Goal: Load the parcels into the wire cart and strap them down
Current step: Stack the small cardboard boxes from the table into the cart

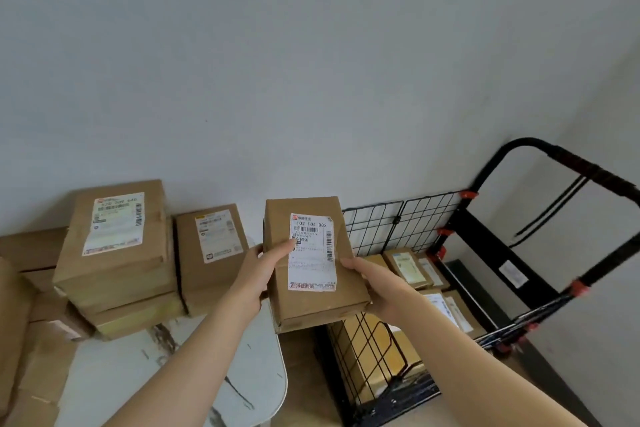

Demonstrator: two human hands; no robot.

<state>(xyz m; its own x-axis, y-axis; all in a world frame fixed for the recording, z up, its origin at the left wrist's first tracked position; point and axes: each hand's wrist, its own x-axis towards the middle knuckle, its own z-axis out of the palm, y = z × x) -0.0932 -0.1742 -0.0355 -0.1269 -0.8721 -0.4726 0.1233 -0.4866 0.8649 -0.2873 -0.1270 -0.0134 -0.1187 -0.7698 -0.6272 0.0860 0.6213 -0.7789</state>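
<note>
Leftmost, stacked parcels point(116, 246) are sitting on the white table point(114, 378) against the wall. Next, the left hand point(254, 279) is gripping the held parcel point(311, 308) by its left edge, thumb lying across the shipping label point(311, 253). Opposite, the right hand point(372, 282) is clasping the right edge, fingers curling underneath. Both are keeping this box in the air, above the gap between table and black wire cart point(398, 218). Rightmost, several labelled boxes point(407, 267) are already lying inside the cart.
</note>
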